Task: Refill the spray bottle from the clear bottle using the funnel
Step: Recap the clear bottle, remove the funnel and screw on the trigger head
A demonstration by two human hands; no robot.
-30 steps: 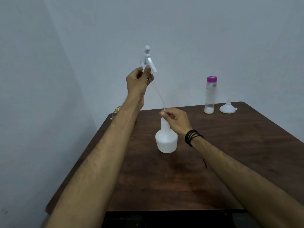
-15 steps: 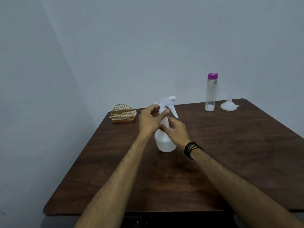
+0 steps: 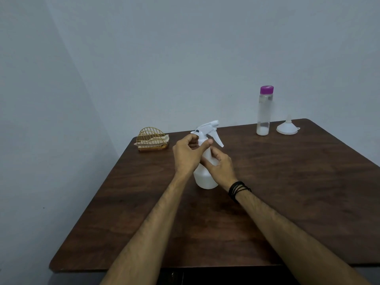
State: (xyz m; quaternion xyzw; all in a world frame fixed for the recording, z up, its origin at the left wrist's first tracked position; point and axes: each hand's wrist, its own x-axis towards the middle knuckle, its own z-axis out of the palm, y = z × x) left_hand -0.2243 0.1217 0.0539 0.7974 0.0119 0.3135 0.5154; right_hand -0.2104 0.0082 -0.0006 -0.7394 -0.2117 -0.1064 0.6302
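A white spray bottle stands upright mid-table with its trigger head seated on the neck. My left hand grips the collar just under the trigger head, thumb and fingers curled round it. My right hand holds the bottle's neck and shoulder from the right. Far back on the right stands the clear bottle with a purple cap, a little liquid at its bottom. Just right of it the white funnel sits upside down, spout up.
A gold wire napkin holder with napkins sits at the table's back left. The dark wooden table stands in a corner, with walls close behind and to the left. A black band is on my right wrist.
My left hand brought the trigger head and its dip tube down from high above into the bottle. Since half a second ago both hands have stayed on the neck, hardly shifting.
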